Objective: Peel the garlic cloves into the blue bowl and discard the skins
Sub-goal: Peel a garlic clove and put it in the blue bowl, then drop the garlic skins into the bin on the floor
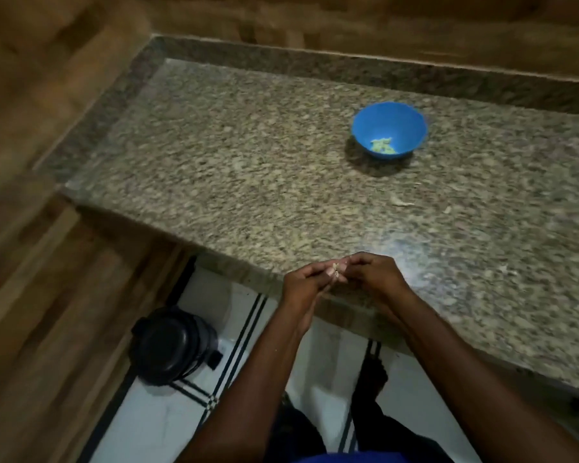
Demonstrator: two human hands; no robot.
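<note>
Hands meet at the granite counter's [281, 182] near edge: the left hand [303, 282] and right hand [371, 277], fingers curled, pinch a small pale garlic clove [337, 269] between their fingertips. Farther right and well apart on the counter stands the blue bowl [389, 130], with pale peeled pieces at its bottom.

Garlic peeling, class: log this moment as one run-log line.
step: peeling | left hand and right hand: pinch garlic clove at counter edge | blue bowl: holds peeled cloves
</note>
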